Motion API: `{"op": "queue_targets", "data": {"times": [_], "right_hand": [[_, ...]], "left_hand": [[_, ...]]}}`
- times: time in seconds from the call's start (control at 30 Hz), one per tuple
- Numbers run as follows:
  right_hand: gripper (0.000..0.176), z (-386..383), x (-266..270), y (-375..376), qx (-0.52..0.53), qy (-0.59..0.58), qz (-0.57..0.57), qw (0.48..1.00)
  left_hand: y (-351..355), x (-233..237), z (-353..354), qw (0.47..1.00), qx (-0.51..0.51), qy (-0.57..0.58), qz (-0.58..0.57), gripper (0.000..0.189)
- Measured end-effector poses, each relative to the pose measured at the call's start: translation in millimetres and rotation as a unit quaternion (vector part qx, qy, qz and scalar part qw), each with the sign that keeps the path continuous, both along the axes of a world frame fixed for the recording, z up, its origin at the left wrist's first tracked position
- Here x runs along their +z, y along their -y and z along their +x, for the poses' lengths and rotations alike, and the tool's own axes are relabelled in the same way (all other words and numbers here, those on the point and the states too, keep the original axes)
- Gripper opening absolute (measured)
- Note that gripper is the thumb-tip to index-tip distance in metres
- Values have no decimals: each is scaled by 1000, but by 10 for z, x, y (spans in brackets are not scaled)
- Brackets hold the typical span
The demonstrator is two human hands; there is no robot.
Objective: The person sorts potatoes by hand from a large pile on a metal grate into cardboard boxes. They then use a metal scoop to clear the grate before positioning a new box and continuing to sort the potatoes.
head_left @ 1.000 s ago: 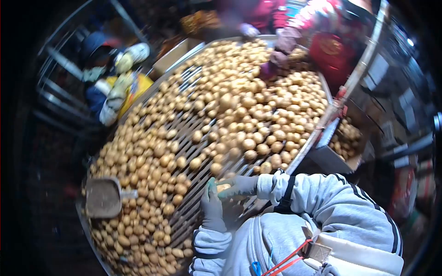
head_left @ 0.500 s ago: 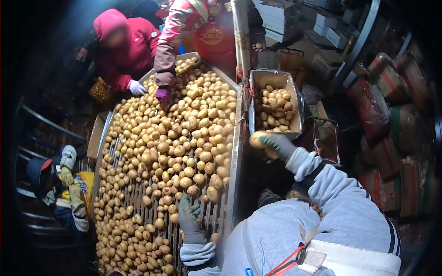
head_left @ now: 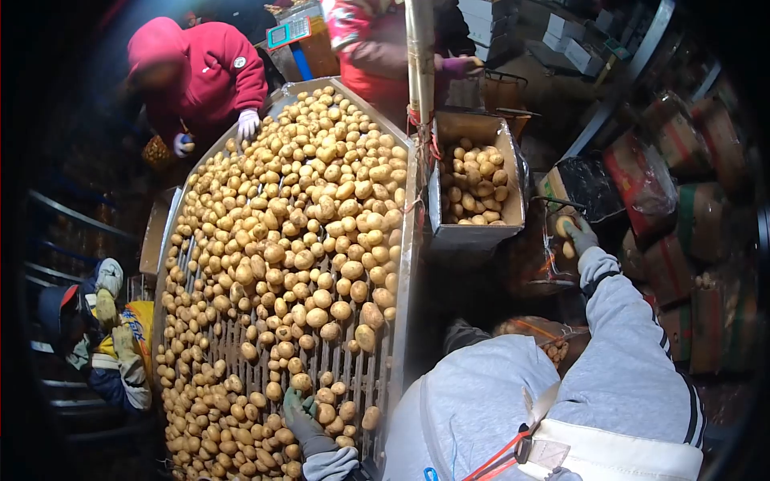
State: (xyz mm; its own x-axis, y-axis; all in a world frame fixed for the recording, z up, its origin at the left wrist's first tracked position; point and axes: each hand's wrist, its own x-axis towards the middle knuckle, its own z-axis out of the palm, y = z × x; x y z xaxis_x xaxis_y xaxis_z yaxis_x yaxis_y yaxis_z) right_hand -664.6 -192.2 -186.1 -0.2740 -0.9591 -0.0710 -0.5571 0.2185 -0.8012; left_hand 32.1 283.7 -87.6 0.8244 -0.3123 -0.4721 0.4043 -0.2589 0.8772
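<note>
Many potatoes [head_left: 301, 216] cover a slatted metal sorting table [head_left: 321, 358] in front of me. My left hand [head_left: 301, 417], in a green and grey glove, is low over the slats among the potatoes, its fingers apart beside a few of them. Out to the right, my right hand [head_left: 583, 236] wears a similar glove and is closed on potatoes [head_left: 565, 227]; at least two show at its fingers. Below that hand is a wire-framed holder [head_left: 553, 276], its inside mostly dark.
An open carton [head_left: 475, 230] of potatoes stands against the table's right edge beside a pole [head_left: 420, 64]. Several packed cartons [head_left: 670, 264] are stacked at right. Co-workers stand at the far end, one gloved hand [head_left: 249, 124] at the rim; another person [head_left: 112, 333] is at left.
My right hand has swung right with its potatoes, away from the carton. My left hand has moved down and left. At the far end, a co-worker's purple-gloved hand has left the potatoes.
</note>
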Motion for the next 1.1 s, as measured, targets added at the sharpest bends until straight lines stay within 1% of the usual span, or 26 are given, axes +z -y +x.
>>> {"op": "queue_targets", "data": {"times": [0.03,0.07,0.13,0.17,0.2,0.23,0.27,0.3,0.33,0.37,0.4,0.47,0.5,0.53,0.6,0.63,0.67,0.7,0.77,0.83,0.87,0.93,0.97,1.0,1.07,1.1], "right_hand": [[72,97,286,-138,-22,10,34,999],[74,226,396,-169,-59,-102,57,991],[66,504,284,-136,-41,-58,29,997],[55,717,326,-99,9,14,102,995],[45,1132,426,-142,49,149,106,982],[42,1583,563,-196,87,187,123,971],[39,2112,830,-317,125,225,145,955],[38,2539,974,-409,182,254,169,935],[37,2917,1087,-470,237,282,192,910],[36,3251,1171,-494,291,282,222,887],[36,3585,1269,-573,317,276,245,874],[35,4090,1350,-715,363,319,296,824],[35,4217,1125,-684,403,316,291,808],[35,4424,1235,-759,418,293,303,805],[35,4700,1221,-803,471,285,319,772],[34,4818,1241,-812,493,281,330,755],[33,4925,1273,-840,505,267,333,750],[33,5024,1320,-884,516,254,335,746],[33,5187,1384,-939,540,226,330,741],[33,5299,1390,-962,575,213,328,719],[33,5356,1416,-1007,582,204,334,713],[33,5448,1408,-1064,596,207,345,695],[33,5490,1401,-1084,602,208,350,688],[33,5521,1390,-1101,605,205,357,681],[32,5548,1370,-1116,607,199,374,672],[32,5550,1365,-1127,606,193,378,673]], "left_hand": [[-57,-44,29,1000,2,3,0,51],[-110,-89,59,1000,7,5,-5,51],[-246,-206,132,1000,8,10,-14,52],[-343,-273,190,1000,13,21,-18,52],[-422,-334,257,999,31,25,-10,49],[-582,-598,386,997,67,34,-28,47],[-847,-1081,569,977,28,209,24,43],[-674,-599,473,955,8,249,158,45],[-834,-722,569,923,23,308,231,48],[-661,-244,416,899,49,298,317,51],[-678,-102,362,876,66,315,360,51],[-976,-229,420,834,118,350,411,53],[-984,-50,384,828,124,308,452,62],[-1039,-57,423,813,131,296,485,64],[-1150,-84,507,780,143,267,547,69],[-1008,9,558,777,129,211,579,71],[-864,24,621,789,112,175,577,70],[-652,27,647,814,94,153,552,69],[-186,113,641,860,49,142,487,67],[326,490,580,864,-41,165,474,62],[503,552,588,869,-113,166,453,59],[615,-280,377,868,-123,311,366,66],[693,-249,284,908,-144,286,269,70],[829,136,117,943,-145,164,250,56],[677,51,-6,937,-105,269,198,49],[531,69,19,936,-83,265,216,44]]}}
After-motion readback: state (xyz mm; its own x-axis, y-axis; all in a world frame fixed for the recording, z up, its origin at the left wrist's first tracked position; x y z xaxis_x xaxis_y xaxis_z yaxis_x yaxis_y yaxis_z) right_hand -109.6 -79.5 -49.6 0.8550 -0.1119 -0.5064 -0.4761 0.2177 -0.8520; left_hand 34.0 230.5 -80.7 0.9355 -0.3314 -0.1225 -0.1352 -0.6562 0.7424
